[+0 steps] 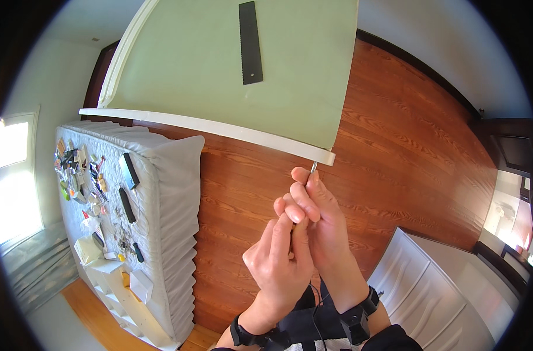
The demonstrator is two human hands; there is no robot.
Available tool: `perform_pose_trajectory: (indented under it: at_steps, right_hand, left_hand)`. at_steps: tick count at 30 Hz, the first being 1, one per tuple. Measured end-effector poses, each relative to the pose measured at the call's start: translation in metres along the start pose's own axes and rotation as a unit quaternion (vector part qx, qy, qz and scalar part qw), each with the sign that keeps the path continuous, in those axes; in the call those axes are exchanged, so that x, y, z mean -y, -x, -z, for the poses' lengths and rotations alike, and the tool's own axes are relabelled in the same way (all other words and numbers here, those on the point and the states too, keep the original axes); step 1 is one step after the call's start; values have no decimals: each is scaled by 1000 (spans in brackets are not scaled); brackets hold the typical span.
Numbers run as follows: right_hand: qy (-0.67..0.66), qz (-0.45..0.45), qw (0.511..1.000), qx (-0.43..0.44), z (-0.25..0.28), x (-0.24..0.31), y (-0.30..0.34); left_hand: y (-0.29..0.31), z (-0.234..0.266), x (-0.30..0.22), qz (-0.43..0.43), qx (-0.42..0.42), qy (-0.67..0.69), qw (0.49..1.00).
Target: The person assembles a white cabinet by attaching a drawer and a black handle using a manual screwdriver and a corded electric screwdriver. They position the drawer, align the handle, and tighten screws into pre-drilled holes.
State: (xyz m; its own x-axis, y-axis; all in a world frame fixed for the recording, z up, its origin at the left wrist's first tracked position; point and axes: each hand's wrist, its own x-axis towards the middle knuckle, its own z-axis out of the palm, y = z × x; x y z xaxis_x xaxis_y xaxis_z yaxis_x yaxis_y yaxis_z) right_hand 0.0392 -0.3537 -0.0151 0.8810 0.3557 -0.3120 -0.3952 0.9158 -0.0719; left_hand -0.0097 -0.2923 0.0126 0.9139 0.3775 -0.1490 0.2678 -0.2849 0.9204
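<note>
Both of my hands are raised in front of me, one beside the other. My right hand (322, 213) has its thumb and fingers closed around a slim metal shaft (314, 167), which meets the white edge strip (231, 130) of a pale green panel (219, 70) at its near right corner. Lower and to the left, my left hand (278, 251) is pinched just under the right fingers; a thin dark bit shows there, too covered to name. A dark flat blade with a toothed edge (250, 47) lies on the panel.
To the left stands a bed with a white quilted mattress (155, 175), strewn with tools, a dark-handled screwdriver (138, 252) and small parts. A white compartmented rack (117, 304) is at its near end. A glossy white panel (421, 292) stands at lower right over the wooden floor (389, 175).
</note>
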Motion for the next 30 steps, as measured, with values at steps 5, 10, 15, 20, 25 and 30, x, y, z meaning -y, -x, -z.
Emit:
perform_pose_trajectory:
  at_steps: [5, 10, 15, 20, 25, 30]
  right_hand:
    - [233, -6, 964, -127, -9, 10, 7]
    - [246, -23, 953, -173, -14, 10, 11]
    - [99, -22, 994, -36, 6, 5, 2]
    - [179, -62, 980, -61, 6, 20, 3]
    - [223, -84, 961, -142, -13, 25, 6]
    - [282, -45, 946, -153, -7, 30, 8]
  left_hand:
    - [-13, 17, -4, 363, 106, 408, 831]
    - [-20, 25, -1, 417, 150, 449, 775]
    - [-1, 9, 3, 82, 42, 80, 993]
    - [-5, 15, -8, 276, 73, 289, 914]
    - [-24, 31, -24, 381, 105, 329, 858]
    - [-14, 17, -25, 82, 39, -57, 994]
